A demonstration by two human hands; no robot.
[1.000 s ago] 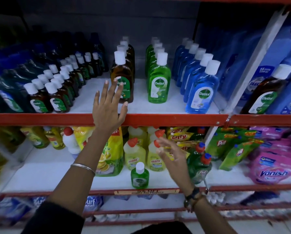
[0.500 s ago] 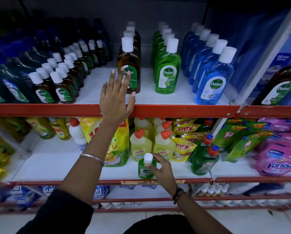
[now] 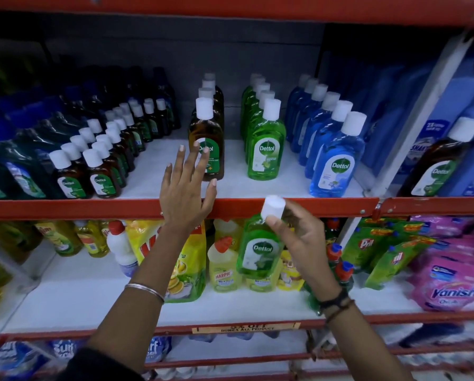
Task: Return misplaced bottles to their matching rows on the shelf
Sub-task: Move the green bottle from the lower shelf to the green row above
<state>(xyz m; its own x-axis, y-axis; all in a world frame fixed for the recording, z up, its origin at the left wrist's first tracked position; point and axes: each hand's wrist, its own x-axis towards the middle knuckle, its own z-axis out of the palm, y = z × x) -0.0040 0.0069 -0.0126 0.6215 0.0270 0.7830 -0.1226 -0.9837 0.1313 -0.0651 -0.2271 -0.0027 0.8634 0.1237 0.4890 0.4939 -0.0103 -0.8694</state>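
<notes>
My right hand grips a small green Dettol bottle with a white cap, lifted in front of the lower shelf, its cap level with the red upper shelf edge. On the upper shelf stand a row of green Dettol bottles, a row of brown Dettol bottles and a row of blue Dettol bottles. My left hand is spread open over the shelf edge, fingertips reaching the front brown bottle's label. Small brown Dettol bottles fill the left of the upper shelf.
The lower shelf holds yellow Harpic bottles, a yellow Vim pouch, green Pril pouches and pink Vanish packs. A large brown Dettol bottle stands beyond the white divider among blue packs.
My right hand closed on the small green bottle at the lower shelf's front and lifted it up to the upper shelf edge. My left hand stayed spread by the brown bottle.
</notes>
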